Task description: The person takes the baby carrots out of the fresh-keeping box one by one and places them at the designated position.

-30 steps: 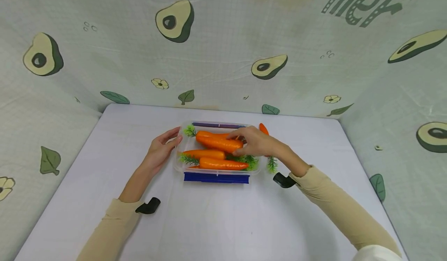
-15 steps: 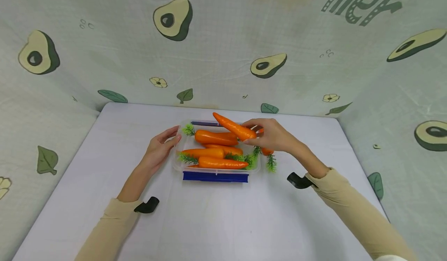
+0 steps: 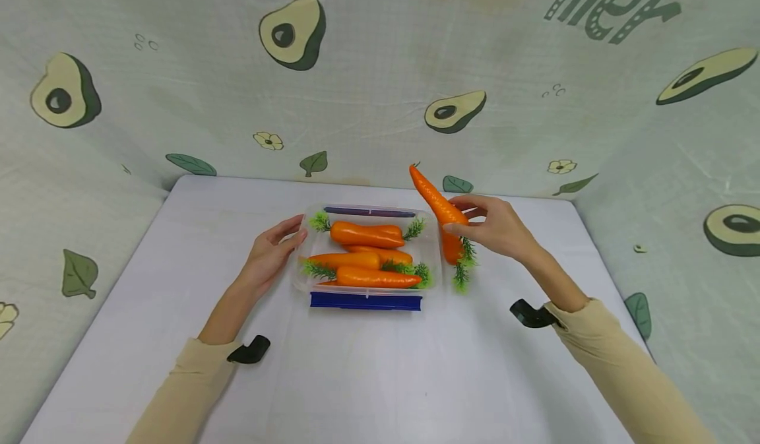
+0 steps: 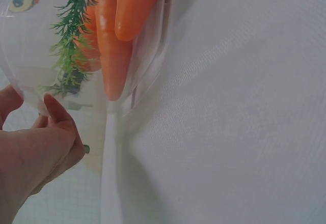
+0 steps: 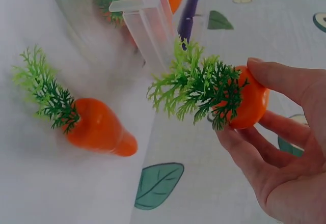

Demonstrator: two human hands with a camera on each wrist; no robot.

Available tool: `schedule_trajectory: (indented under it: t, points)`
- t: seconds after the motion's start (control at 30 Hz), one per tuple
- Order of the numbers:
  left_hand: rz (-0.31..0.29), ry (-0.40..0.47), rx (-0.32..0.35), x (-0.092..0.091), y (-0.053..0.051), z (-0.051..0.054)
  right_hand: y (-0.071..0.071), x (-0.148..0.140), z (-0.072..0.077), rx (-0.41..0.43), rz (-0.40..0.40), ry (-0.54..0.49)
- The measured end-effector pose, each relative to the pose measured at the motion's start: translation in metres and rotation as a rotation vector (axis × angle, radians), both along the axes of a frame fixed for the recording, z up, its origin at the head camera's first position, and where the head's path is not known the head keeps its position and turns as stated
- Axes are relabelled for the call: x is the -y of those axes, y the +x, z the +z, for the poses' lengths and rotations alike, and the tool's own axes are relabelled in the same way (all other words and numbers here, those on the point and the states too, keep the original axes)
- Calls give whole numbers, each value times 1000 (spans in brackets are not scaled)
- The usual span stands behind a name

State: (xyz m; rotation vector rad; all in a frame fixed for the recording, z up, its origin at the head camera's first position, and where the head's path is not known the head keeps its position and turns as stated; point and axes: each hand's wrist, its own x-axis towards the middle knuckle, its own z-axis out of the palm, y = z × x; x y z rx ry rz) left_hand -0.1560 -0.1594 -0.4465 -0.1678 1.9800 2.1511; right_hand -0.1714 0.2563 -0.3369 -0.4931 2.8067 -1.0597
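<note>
A clear plastic food container [image 3: 439, 285] with blue clips holds several orange toy carrots with green tops, such as the front carrot [image 3: 380, 277]. My left hand [image 3: 272, 253] holds the container's left edge, its thumb and fingers at the rim; in the left wrist view, the hand [image 4: 46, 142] is at the transparent wall. My right hand [image 3: 495, 226] pinches a carrot [image 3: 436, 194] by its thick end, above the table beside the container. The tip of this carrot points up toward the back. Under it, another carrot [image 5: 97, 127] lies on the table, partly hidden in the head view.
The container stands on a white-covered table [image 3: 368, 371]. A blue clip [image 3: 365, 301] sticks out at its front, and a second clip [image 3: 369, 212] at its back. Behind the table hangs a cloth [image 3: 368, 68] printed with avocados and leaves.
My right hand has lifted one carrot out of the container and carried it right, over the carrot on the table. My left hand stays at the container's left edge.
</note>
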Motion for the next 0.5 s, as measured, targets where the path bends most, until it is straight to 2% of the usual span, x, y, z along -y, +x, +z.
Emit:
schedule_trajectory:
  t: [0.2, 0.5]
  points:
    - [-6, 6, -1, -1, 1, -2, 4, -19, -9, 20, -71, 5]
    - [-1, 1, -3, -1, 1, -2, 3, -44, -30, 56, -148, -10]
